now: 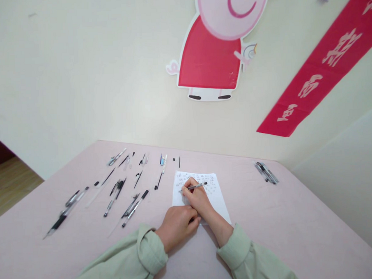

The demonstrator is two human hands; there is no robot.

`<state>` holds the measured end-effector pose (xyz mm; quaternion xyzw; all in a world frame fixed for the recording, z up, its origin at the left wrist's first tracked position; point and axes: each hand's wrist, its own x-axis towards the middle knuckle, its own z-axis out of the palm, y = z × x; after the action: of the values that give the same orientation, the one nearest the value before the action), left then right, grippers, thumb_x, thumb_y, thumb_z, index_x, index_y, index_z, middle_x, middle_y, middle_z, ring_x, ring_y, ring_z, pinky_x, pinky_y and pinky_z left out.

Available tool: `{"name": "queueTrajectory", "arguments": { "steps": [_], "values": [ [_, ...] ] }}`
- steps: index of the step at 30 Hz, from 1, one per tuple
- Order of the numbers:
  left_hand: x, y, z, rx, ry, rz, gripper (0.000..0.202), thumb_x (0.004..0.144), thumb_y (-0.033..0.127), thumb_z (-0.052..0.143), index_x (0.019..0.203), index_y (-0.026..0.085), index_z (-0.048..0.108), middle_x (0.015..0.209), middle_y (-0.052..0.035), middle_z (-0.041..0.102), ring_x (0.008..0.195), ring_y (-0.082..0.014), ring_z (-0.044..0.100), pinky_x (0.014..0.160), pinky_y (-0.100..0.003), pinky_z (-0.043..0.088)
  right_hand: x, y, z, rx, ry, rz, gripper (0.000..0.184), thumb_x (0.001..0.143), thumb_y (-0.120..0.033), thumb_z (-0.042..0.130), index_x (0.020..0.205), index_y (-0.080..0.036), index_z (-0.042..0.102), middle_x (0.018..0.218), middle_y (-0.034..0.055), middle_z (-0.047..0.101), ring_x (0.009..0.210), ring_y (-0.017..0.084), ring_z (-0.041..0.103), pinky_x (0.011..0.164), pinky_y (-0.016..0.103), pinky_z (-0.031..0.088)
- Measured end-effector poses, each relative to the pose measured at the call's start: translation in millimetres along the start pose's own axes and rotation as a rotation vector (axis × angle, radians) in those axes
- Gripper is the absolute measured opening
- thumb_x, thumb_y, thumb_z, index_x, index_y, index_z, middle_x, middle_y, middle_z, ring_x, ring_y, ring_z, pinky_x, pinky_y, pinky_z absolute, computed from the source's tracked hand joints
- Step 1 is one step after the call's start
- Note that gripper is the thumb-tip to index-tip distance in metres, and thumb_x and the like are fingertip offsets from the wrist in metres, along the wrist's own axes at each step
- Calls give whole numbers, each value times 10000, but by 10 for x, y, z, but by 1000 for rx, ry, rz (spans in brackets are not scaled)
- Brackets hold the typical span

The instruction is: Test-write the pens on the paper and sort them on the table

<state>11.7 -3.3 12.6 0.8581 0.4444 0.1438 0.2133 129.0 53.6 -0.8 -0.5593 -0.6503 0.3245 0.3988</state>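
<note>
My right hand (pixel 196 197) pinches a pen (pixel 198 186), its tip end low at the left on a sheet of white paper (pixel 221 203). Rows of handwriting cover the upper part of that sheet. Against the paper's lower left edge rests my left hand (pixel 179 224), its fingers curled in loosely beside my right wrist. No object shows in the left hand. Part of the paper is hidden under both hands.
Several pens, refills and caps, some taken apart, lie in groups on the pink table (pixel 86 263) to the left, including a capped pen (pixel 135 208). A bundle of pens (pixel 266 172) lies at the right. The wall (pixel 109 77) rises behind the table.
</note>
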Motion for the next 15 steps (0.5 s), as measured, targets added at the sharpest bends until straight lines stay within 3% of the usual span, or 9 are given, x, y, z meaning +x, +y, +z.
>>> {"name": "queueTrajectory", "arguments": {
  "steps": [15],
  "values": [
    [7,-19,24,3,31,20,257,879,282,487,735,209,686,785,-16,723,691,-165,641,580,-258,339,-3,-28,-10,-13,20,5,78,726,-224,482,653,-225,454,567,-62,486,563,131,448,583,247,348]
  ]
}}
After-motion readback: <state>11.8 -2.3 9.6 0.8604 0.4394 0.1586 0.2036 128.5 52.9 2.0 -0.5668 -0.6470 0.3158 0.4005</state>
